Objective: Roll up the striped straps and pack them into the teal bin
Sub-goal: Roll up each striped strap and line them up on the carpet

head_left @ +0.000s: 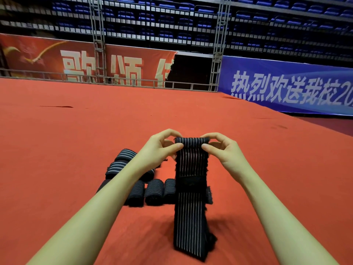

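1. Red carpet floor [57,131] fills the scene; behind it run a red banner [76,62] on the left, a blue banner [286,88] on the right, and tiers of blue seats [172,20] above.
2. Left of centre on the carpet lies a cluster of rolled straps [154,190], finished rolls lying close together, partly hidden by the left forearm. Grouping them there likely keeps them ready to be packed in one go.
3. At centre, the left hand [158,148] has its grip closed in a pinch, thumb and fingers on the left upper corner of the striped strap [191,188].
4. That strap hangs from both hands, its lower end trailing onto the carpet close to the person. Holding it raised and stretched flat probably keeps the edges square, so the roll starts even.
5. To the right, the right hand [223,150] mirrors this, its grip pinching the right upper corner. The top edge looks already curled over, which suggests rolling is just beginning.
6. No teal bin is in view, so packing cannot be judged.
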Tool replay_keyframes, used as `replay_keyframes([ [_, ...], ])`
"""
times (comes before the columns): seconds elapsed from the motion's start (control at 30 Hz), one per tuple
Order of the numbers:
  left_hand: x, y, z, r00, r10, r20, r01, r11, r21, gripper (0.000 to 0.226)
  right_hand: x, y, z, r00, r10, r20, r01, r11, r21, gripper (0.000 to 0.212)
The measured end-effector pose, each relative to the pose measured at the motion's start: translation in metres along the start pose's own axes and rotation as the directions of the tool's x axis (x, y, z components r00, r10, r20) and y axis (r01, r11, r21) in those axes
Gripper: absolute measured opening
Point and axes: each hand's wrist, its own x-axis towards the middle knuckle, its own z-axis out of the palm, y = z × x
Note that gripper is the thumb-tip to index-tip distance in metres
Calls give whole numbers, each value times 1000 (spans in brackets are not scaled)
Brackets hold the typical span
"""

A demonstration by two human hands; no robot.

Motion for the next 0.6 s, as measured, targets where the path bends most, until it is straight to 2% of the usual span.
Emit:
replay_keyframes([
  [0.1, -3, -4, 3, 1000, -26, -7, 25, 998, -57, 18, -2, 2, -1, 999, 19, 38, -17, 998, -58, 17],
  [0.2, -6, -7, 4, 999, -20, -34, 16, 993, -114, 23, -2, 3, 2, 998, 39, 45, -42, 998, 55, 25],
  [0.33, -8, -8, 3, 993, -20, -115, 12, 997, -72, 37, -6, 2, 3, 992, 81, 100, -96, 983, 155, 22],
  [0.43, -9, -6, 3, 992, -4, -125, -6, 997, -78, 27, -7, -1, 2, 996, 42, 76, -53, 988, 147, 11],
  [0.53, -17, -8, 4, 991, 27, -129, -43, 991, -124, 12, -6, 1, 6, 999, 4, 50, -9, 994, 106, 27],
  [0.6, -20, -11, 5, 988, 38, -151, -58, 990, -125, 17, -7, 3, 10, 998, 23, 54, -30, 991, 127, 32],
])
